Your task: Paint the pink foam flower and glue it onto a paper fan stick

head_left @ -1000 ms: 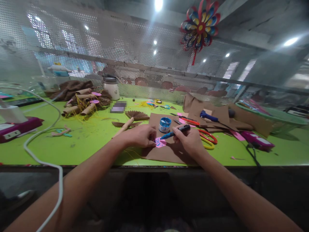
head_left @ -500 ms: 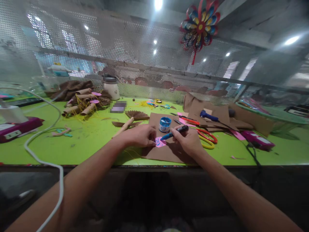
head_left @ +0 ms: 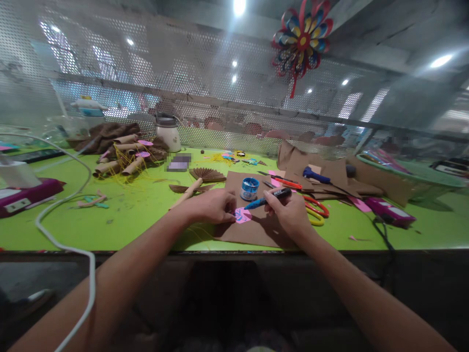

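My left hand (head_left: 211,206) has its fingers curled and pressed down on a small pink paper piece (head_left: 242,215) with blue marks, lying on a brown sheet (head_left: 256,230). In my right hand (head_left: 287,210) I grip a black pen with a blue tip (head_left: 267,197), the tip pointing left just above the pink piece. A small blue-lidded pot (head_left: 250,188) stands just behind the pen tip.
Red and yellow scissors (head_left: 315,210) lie right of my right hand. Brown paper rolls (head_left: 124,156), a folded brown fan (head_left: 205,175), a white jar (head_left: 168,133) and a white cable (head_left: 62,215) sit on the green table (head_left: 146,215). A paper pinwheel (head_left: 301,39) hangs on the mesh wall.
The pen tip has lifted slightly up and right off the pink piece. My left hand stays in place.
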### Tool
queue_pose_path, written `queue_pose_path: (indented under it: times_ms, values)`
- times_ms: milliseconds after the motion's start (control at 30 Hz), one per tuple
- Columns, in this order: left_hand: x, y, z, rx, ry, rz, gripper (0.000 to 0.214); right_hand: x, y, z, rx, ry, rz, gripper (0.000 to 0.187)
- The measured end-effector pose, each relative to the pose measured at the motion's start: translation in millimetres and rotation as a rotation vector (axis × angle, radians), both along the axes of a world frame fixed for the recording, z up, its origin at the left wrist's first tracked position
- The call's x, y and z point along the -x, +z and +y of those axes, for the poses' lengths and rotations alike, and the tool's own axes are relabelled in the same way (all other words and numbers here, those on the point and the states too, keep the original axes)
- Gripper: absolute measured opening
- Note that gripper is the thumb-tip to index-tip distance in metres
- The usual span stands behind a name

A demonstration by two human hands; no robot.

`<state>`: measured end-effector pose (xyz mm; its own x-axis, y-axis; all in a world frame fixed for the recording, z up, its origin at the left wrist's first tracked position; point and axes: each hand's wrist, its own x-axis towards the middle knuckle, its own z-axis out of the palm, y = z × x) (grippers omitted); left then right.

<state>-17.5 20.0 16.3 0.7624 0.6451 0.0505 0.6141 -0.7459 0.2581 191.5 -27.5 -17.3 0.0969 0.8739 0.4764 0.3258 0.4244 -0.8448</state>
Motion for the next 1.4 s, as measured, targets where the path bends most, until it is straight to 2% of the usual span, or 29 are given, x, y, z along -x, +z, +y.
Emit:
queue_pose_path:
  times_ms: [233,600,700,800,867,1000,1200,1400]
  values:
    - [0,1.0,-2,-0.036,-0.001,0.009,0.021,-4,1.5,-2,0.003,-0.073,0.059,0.032]
    - [0,-0.9,-2,0.007,0.027,-0.014,0.028,-7,1.4,-4,0.028,-0.101,0.132,0.04]
    - [-1,-0.8,-4,0.008,0.02,-0.024,0.032,-8,-0.2,0,-0.042,-0.04,0.282,0.024]
    - [-2,-0.9,-5,0.004,0.026,-0.026,0.035,-9,1.4,1,-0.094,0.096,0.353,0.027]
    - [-2,-1.1,-6,-0.002,0.047,-0.027,0.036,-9,3.0,-1,-0.127,0.13,0.334,0.026]
    - [-4,-1.1,-10,-0.015,0.085,-0.031,0.037,-9,3.9,-2,-0.222,0.032,0.307,0.026]
    - [-6,-1.7,-11,-0.017,0.144,-0.062,0.041,-11,12.6,4,-0.185,-0.064,0.246,0.034]
    - [-2,-0.7,-3,0.086,0.112,-0.087,0.052,-14,30.0,34,-0.152,-0.147,0.161,0.038]
